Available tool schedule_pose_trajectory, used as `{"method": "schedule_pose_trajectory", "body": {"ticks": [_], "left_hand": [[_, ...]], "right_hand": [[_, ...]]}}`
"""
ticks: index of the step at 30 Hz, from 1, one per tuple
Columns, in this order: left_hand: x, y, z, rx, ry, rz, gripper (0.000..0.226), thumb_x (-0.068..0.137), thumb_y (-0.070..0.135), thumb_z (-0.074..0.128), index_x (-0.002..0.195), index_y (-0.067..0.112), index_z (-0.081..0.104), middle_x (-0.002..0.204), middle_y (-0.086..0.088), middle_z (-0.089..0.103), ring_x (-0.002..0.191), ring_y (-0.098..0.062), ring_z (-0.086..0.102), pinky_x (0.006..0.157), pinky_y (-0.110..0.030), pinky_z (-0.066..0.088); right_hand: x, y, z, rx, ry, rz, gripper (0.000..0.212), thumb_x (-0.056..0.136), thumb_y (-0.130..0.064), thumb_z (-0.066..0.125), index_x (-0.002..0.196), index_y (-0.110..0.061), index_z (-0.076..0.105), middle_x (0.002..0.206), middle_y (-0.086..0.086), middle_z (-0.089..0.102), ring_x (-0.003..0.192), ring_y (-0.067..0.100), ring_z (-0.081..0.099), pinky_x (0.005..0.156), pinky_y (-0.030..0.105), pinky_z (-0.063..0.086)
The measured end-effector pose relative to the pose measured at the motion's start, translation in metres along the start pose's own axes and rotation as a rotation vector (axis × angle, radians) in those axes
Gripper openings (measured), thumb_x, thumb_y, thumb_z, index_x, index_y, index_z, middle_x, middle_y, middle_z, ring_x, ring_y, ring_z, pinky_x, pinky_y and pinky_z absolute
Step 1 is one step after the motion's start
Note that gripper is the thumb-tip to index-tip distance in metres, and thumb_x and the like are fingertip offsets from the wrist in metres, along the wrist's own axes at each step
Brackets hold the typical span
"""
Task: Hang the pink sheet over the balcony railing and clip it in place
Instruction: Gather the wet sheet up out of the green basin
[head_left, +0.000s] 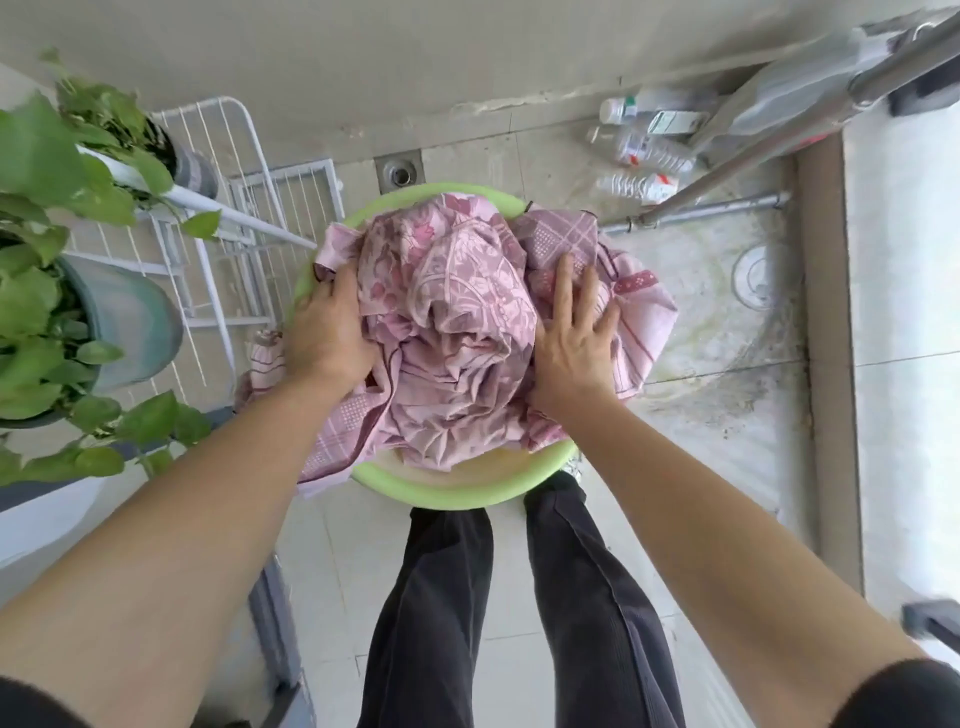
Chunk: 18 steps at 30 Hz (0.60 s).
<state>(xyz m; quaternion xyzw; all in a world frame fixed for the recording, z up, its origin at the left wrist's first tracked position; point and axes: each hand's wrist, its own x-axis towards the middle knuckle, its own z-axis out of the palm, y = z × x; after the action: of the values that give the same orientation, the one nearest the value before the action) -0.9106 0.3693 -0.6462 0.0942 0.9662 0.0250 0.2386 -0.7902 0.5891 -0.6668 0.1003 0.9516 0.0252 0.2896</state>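
Basin (447, 496) mostly buried under sheet (457, 322) — bottle (641, 187) labels unreadable.

Both arms extend forward and downward, bare from the short dark sleeves to the wrists, converging toward the pink sheet (457, 322).

Left hand (330, 332): palm down on the left side of the sheet. Fingers curl over the fabric edge; the fingertips are hidden in the folds. The wrist is nearly straight.

Right hand (574, 338): palm down, flat on the right side of the sheet. Fingers (563, 275) are spread and extended, the thumb splayed outward to the right. No fabric is pinched.

Both legs, in dark trousers, stand just behind the sheet.
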Motion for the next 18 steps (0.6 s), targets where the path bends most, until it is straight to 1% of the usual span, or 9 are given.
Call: {"method": "schedule_pose_trajectory", "body": {"ticks": [2, 3, 5, 7, 9, 12, 14, 16, 18], "left_hand": [[-0.004, 0.003, -0.002, -0.045, 0.008, 0.012, 0.072, 0.069, 0.013, 0.078, 0.132, 0.013, 0.042, 0.119, -0.016, 0.059, 0.106, -0.043, 0.055, 0.077, -0.048, 0.051], [-0.007, 0.007, -0.005, -0.062, 0.011, 0.015, 0.071, 0.069, 0.013, 0.078, 0.131, 0.013, 0.043, 0.118, -0.015, 0.06, 0.105, -0.042, 0.056, 0.077, -0.047, 0.051], [-0.016, 0.014, -0.015, -0.101, 0.007, -0.014, 0.069, 0.07, 0.014, 0.077, 0.13, 0.014, 0.043, 0.113, -0.013, 0.062, 0.099, -0.039, 0.059, 0.074, -0.043, 0.052], [-0.028, 0.019, -0.029, -0.206, -0.01, -0.062, 0.069, 0.071, 0.013, 0.076, 0.131, 0.018, 0.043, 0.108, -0.009, 0.063, 0.09, -0.032, 0.061, 0.068, -0.037, 0.05], [-0.039, 0.023, -0.053, -0.313, -0.038, -0.092, 0.071, 0.072, 0.012, 0.075, 0.135, 0.024, 0.043, 0.105, -0.003, 0.064, 0.085, -0.025, 0.06, 0.066, -0.033, 0.049], [-0.061, 0.027, -0.105, -0.34, -0.043, -0.018, 0.067, 0.074, 0.014, 0.072, 0.132, 0.031, 0.044, 0.102, 0.002, 0.066, 0.085, -0.025, 0.063, 0.071, -0.036, 0.055], [-0.079, 0.032, -0.149, -0.319, -0.031, 0.054, 0.061, 0.076, 0.014, 0.071, 0.128, 0.03, 0.046, 0.098, 0.005, 0.066, 0.08, -0.022, 0.062, 0.065, -0.032, 0.052], [-0.098, 0.039, -0.198, -0.298, 0.005, 0.102, 0.063, 0.076, 0.016, 0.071, 0.131, 0.032, 0.044, 0.09, 0.009, 0.064, 0.068, -0.014, 0.059, 0.055, -0.027, 0.046], [-0.117, 0.048, -0.253, -0.29, 0.048, 0.119, 0.066, 0.075, 0.017, 0.07, 0.134, 0.034, 0.045, 0.077, 0.013, 0.057, 0.059, -0.008, 0.053, 0.047, -0.023, 0.036]], "right_hand": [[0.01, -0.003, -0.013, -0.029, -0.022, 0.042, 0.09, 0.083, -0.033, 0.061, 0.155, -0.01, 0.013, 0.161, 0.023, -0.004, 0.146, 0.05, 0.008, 0.108, 0.061, 0.032], [0.013, -0.001, -0.021, -0.017, -0.04, 0.052, 0.085, 0.083, -0.03, 0.062, 0.153, -0.007, 0.02, 0.158, 0.024, 0.008, 0.143, 0.048, 0.018, 0.106, 0.057, 0.035], [0.015, 0.002, -0.039, 0.058, -0.052, 0.025, 0.075, 0.082, -0.02, 0.065, 0.146, 0.0, 0.031, 0.143, 0.022, 0.031, 0.129, 0.042, 0.038, 0.1, 0.05, 0.043], [0.008, 0.007, -0.057, 0.195, -0.046, 0.006, 0.059, 0.085, -0.01, 0.061, 0.139, 0.002, 0.04, 0.132, 0.022, 0.043, 0.117, 0.038, 0.05, 0.088, 0.044, 0.05], [-0.006, 0.014, -0.076, 0.319, -0.011, 0.026, 0.041, 0.086, -0.005, 0.055, 0.127, 0.0, 0.051, 0.121, 0.021, 0.052, 0.104, 0.037, 0.061, 0.079, 0.044, 0.052], [-0.042, 0.029, -0.112, 0.461, -0.01, 0.111, 0.033, 0.087, -0.008, 0.056, 0.119, -0.001, 0.057, 0.113, 0.02, 0.059, 0.098, 0.039, 0.065, 0.077, 0.044, 0.053], [-0.068, 0.037, -0.142, 0.503, -0.034, 0.168, 0.029, 0.088, -0.012, 0.059, 0.114, -0.001, 0.059, 0.109, 0.018, 0.063, 0.097, 0.037, 0.065, 0.078, 0.042, 0.054], [-0.095, 0.043, -0.176, 0.548, -0.015, 0.19, 0.024, 0.089, -0.015, 0.059, 0.109, -0.004, 0.061, 0.107, 0.015, 0.065, 0.093, 0.035, 0.065, 0.077, 0.041, 0.056], [-0.122, 0.053, -0.212, 0.574, 0.022, 0.222, 0.027, 0.088, -0.016, 0.059, 0.114, -0.008, 0.06, 0.11, 0.013, 0.066, 0.092, 0.031, 0.066, 0.076, 0.039, 0.056]]}}
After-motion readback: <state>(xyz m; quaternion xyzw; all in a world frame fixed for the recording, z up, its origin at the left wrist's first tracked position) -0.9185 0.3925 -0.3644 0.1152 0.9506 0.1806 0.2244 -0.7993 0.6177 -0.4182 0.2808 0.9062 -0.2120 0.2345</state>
